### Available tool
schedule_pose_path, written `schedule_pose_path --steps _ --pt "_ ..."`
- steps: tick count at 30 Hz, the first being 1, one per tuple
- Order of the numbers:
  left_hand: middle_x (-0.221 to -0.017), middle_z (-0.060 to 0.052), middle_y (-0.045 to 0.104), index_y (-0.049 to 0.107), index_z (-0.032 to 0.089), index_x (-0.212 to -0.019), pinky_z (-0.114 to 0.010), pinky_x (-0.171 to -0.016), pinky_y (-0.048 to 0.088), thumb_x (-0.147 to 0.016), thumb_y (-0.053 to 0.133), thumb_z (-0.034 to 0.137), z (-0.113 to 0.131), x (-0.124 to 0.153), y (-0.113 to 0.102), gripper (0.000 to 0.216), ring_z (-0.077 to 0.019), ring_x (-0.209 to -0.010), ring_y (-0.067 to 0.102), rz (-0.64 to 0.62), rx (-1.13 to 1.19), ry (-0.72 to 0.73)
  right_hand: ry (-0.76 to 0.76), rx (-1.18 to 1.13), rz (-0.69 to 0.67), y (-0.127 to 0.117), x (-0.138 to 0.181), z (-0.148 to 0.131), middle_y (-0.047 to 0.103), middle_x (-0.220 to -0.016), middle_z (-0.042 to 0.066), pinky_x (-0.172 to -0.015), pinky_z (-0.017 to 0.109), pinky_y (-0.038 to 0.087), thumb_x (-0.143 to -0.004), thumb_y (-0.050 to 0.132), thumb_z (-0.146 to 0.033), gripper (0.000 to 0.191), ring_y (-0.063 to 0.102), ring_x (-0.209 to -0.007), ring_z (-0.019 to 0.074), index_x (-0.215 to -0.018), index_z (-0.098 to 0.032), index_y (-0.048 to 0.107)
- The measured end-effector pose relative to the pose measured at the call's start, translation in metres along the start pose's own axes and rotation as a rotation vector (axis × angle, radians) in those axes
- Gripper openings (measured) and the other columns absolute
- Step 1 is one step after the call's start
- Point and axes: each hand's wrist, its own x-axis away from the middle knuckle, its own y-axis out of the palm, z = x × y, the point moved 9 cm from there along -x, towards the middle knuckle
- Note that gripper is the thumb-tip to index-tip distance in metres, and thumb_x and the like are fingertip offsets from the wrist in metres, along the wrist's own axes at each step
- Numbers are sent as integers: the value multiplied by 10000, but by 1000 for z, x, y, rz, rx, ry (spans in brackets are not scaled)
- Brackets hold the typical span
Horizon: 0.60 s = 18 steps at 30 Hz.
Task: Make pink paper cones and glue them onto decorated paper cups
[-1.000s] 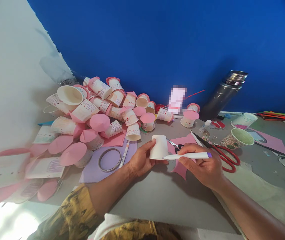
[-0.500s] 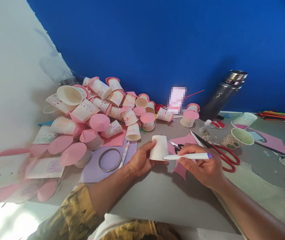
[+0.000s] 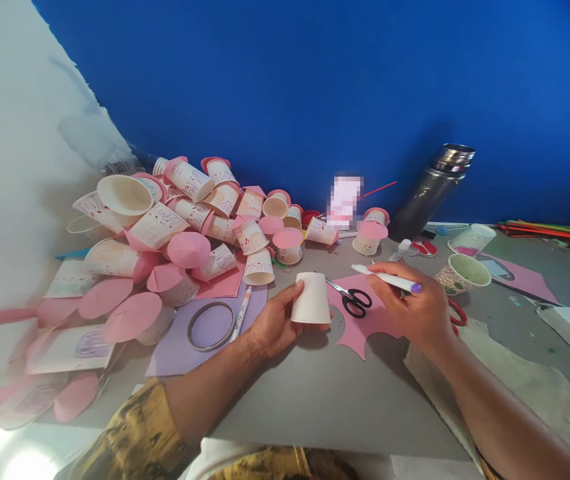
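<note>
My left hand [image 3: 275, 321] is closed around a plain white paper cup [image 3: 311, 299], held bottom-up with its rim facing down. No drawing shows on the side toward me. In my right hand [image 3: 417, 307] is a white marker [image 3: 387, 277] with a purple end, pinched between thumb and fingers, its tip pointing left and apart from the cup. Between the hands, black-handled scissors [image 3: 356, 301] lie on a cut sheet of pink paper [image 3: 365, 337]. A pair of red-handled scissors [image 3: 458, 312] is mostly hidden behind my right hand.
Decorated cups with pink paper tops [image 3: 189, 248] are heaped at the left. A tape roll [image 3: 211, 325] and another marker [image 3: 242, 313] rest on purple paper [image 3: 172, 357]. At the right stand a dark flask [image 3: 427, 193], a patterned cup [image 3: 465, 275] and a cloth [image 3: 505, 380].
My right hand has drawn the marker away from the cup's lower edge, up and to the right. The cup stays in my left hand. The whole view has shifted slightly.
</note>
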Motion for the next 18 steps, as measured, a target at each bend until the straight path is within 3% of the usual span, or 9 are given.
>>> schedule_pose_path --steps 2,6,9,14,18 --pt "-939 -179 725 602 68 -1194 -424 -672 598 -969 511 344 0 0 0 368 -326 -824 741 9 -14 3 -46 154 -85 10 -4 8 765 -1008 74 -807 365 527 -915 638 -226 157 710 -933 262 -1046 -235 724" --pt "-927 -187 722 600 59 -1172 -411 -659 590 -971 502 352 3 1 5 369 -327 -809 739 -4 -49 21 -19 381 -594 54 10 26 680 -1196 108 -806 338 510 -808 561 4 537 654 -1083 277 -1284 -231 639" --pt "-940 -190 722 595 63 -1174 -396 -640 582 -980 479 340 5 1 5 358 -327 -813 738 21 -75 21 3 483 -830 63 22 27 598 -1286 145 -854 322 487 -788 522 61 649 589 -1174 275 -1380 -203 559" --pt "-925 -192 722 597 63 -1162 -406 -628 579 -978 483 332 6 -1 3 346 -321 -786 729 38 -103 35 78 562 -920 53 20 36 605 -1176 149 -835 332 457 -855 484 31 510 588 -1113 284 -1293 -189 624" --pt "-920 -195 719 592 60 -1185 -407 -636 576 -972 503 349 6 -2 2 370 -310 -778 718 30 -84 33 103 552 -956 48 22 43 638 -1170 111 -830 307 442 -846 572 -31 471 598 -1129 269 -1260 -244 650"
